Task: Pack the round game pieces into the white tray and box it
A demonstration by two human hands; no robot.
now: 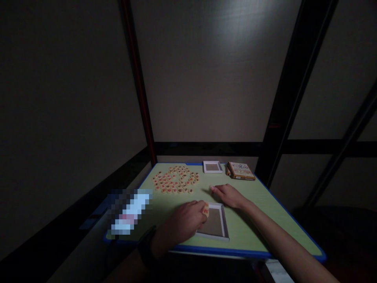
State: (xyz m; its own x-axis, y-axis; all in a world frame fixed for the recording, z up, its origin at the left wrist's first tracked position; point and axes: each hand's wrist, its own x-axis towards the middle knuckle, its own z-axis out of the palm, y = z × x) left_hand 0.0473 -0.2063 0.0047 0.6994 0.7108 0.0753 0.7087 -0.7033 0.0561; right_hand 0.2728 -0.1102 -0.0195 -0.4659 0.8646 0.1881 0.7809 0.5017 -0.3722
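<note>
My left hand point(188, 218), with a dark band at the wrist, is closed on a round Chinese chess piece point(205, 210) with a red character. It holds the piece upright over the left side of a shallow white box tray point(226, 226) with a brown-grey bottom. Farther right, just above the green table point(247, 232), my right hand point(228, 194) is closed, thumb and fingers drawn together toward the left. Whether anything sits in its fingertips is too small to tell. Many similar pieces point(173, 182), marked red or black, lie loosely grouped at the back left.
A second shallow white tray point(212, 171) stands at the back edge. Right of it lie printed flat boxes point(241, 171), partly stacked. A blurred-out bright rectangle point(132, 212) covers the table's left edge. Walls close in behind and on the left.
</note>
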